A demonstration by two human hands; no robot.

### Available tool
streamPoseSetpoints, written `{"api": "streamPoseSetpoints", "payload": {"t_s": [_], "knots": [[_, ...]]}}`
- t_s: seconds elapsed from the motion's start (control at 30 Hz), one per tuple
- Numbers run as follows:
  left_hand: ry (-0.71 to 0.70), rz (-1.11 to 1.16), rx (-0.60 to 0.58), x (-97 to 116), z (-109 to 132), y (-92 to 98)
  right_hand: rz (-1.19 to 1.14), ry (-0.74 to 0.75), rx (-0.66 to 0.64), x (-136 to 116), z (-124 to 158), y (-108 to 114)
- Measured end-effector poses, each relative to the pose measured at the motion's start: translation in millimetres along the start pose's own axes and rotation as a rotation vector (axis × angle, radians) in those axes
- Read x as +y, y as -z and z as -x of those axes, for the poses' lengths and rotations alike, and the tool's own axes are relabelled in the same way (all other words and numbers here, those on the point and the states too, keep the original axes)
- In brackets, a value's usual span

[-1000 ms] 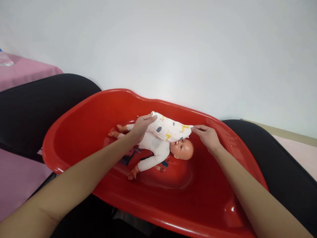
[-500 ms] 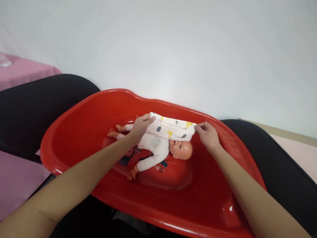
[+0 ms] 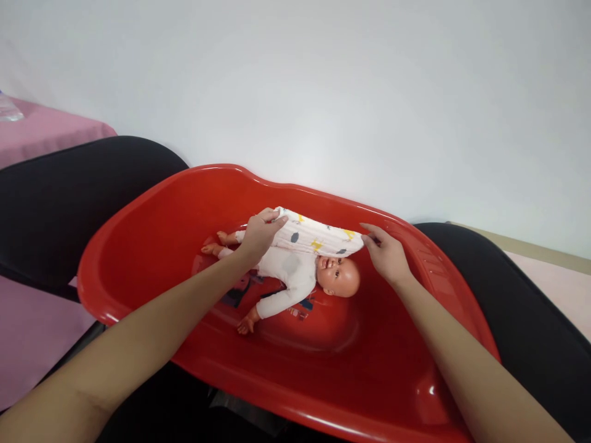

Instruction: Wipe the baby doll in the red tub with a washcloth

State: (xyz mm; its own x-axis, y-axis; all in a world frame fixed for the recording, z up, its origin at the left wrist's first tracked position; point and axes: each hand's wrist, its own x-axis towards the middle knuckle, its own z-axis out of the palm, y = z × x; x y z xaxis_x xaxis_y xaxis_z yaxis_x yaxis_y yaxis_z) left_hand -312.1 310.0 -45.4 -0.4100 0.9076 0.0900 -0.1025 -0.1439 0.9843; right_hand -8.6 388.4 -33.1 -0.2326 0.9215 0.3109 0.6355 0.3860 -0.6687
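Red tub [image 3: 392, 357]: on my feed it spreads beneath and around the left fingers [image 3: 268, 215] and right fingers [image 3: 375, 231]; what bears it, I can't see.
Doll [image 3: 290, 271]: lies on its back on the tub bottom, head just below and left of the right fingers, feet left of the left fingers.
Printed picture [image 3: 300, 312]: on the tub bottom, nearer me than the fingers, partly covered by the doll.
Pink-covered surface [image 3: 60, 126]: well left of the left fingers, a clear packet [image 3: 9, 109] on it.
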Motion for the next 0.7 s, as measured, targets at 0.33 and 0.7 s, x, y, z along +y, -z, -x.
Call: {"api": "streamPoseSetpoints", "payload": {"t_s": [0.33,0.7], "knots": [[-0.116,0.043,0.030,-5.2,-0.2,1.7,0.000,0.148,-0.037,2.3,-1.5,0.9],[-0.067,-0.059,-0.049,14.9,3.1,5.2,0.145,0.218,-0.323,-8.2,7.9,-4.7]]}}
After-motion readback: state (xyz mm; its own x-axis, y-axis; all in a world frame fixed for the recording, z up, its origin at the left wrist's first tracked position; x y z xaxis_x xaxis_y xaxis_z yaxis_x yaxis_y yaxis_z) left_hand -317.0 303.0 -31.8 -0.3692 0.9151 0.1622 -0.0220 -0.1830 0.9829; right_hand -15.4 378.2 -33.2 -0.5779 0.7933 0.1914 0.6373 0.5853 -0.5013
